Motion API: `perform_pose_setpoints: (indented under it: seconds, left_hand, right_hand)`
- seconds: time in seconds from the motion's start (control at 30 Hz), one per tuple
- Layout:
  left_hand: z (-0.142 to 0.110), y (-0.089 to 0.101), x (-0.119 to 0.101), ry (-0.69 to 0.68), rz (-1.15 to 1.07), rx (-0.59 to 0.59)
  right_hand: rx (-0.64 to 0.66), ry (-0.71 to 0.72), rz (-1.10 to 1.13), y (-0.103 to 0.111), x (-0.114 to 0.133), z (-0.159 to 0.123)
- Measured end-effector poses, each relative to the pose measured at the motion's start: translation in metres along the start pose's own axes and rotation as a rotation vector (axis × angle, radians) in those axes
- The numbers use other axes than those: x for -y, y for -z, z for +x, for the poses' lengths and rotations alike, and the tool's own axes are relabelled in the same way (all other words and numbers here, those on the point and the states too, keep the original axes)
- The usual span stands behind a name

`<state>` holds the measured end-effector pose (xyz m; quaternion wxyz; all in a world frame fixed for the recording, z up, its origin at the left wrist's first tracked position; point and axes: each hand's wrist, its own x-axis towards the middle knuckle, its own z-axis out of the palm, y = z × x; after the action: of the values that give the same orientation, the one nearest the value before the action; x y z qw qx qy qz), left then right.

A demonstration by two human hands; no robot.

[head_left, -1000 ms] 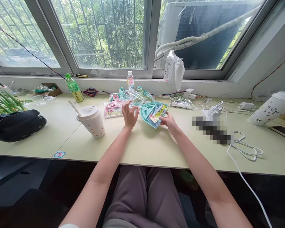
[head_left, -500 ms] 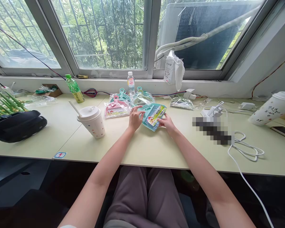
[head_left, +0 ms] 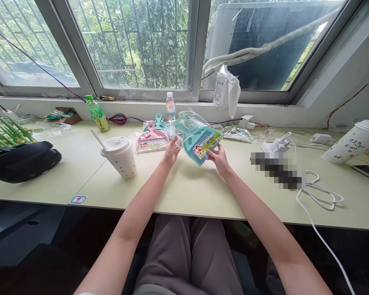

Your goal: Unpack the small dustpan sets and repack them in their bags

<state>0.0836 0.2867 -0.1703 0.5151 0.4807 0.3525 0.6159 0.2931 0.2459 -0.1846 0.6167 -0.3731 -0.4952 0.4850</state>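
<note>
My right hand [head_left: 219, 160] grips the lower right edge of a teal dustpan-and-brush set [head_left: 194, 143], thumb over its yellow label. The set is tilted above the desk, its handle pointing up and left. My left hand [head_left: 172, 152] is just left of the set, fingers loosely apart, with shiny clear plastic by the fingertips. Whether it touches that plastic is hard to see. Behind the held set, clear wrapping [head_left: 192, 116] and another green handle show, partly hidden. A wrapped pink dustpan-and-brush set [head_left: 153, 140] lies to the left, with a wrapped green one [head_left: 159, 121] behind it.
A lidded paper cup with a straw [head_left: 119, 157] stands left of my arms. Green-capped [head_left: 97, 114] and clear bottles [head_left: 170, 107] stand at the back. Another wrapped set [head_left: 236, 133], white chargers [head_left: 276, 144], a coiled cable [head_left: 322, 194] and a second cup [head_left: 353, 141] are rightward.
My left hand has come off the teal set's handle and moved slightly left and down. My right hand has raised and tilted the set, shifting it a little right.
</note>
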Motion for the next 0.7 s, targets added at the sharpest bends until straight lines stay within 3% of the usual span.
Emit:
perform_pose_setpoints:
  seconds: [0.1, 0.27, 0.33, 0.43, 0.63, 0.7]
  left_hand:
    - [-0.006, -0.008, 0.006, 0.154, -0.154, 0.216]
    - [-0.022, -0.020, 0.010, 0.324, -0.111, 0.517]
    - [-0.025, -0.025, 0.010, 0.354, -0.093, 0.585]
    - [-0.025, -0.029, 0.012, 0.346, -0.095, 0.549]
    - [-0.017, -0.026, 0.015, 0.168, -0.283, 0.273]
    - [-0.016, -0.023, 0.015, 0.153, -0.307, 0.240]
  right_hand:
    - [-0.018, -0.007, -0.003, -0.002, -0.002, 0.000]
    - [-0.185, 0.015, 0.060, 0.001, -0.006, 0.004]
    - [-0.243, 0.020, 0.071, 0.004, -0.007, 0.005]
    - [-0.272, 0.011, 0.052, 0.009, -0.007, 0.007]
    - [-0.199, 0.011, 0.019, 0.005, -0.008, 0.005]
    - [-0.176, 0.010, 0.002, 0.002, -0.008, 0.003]
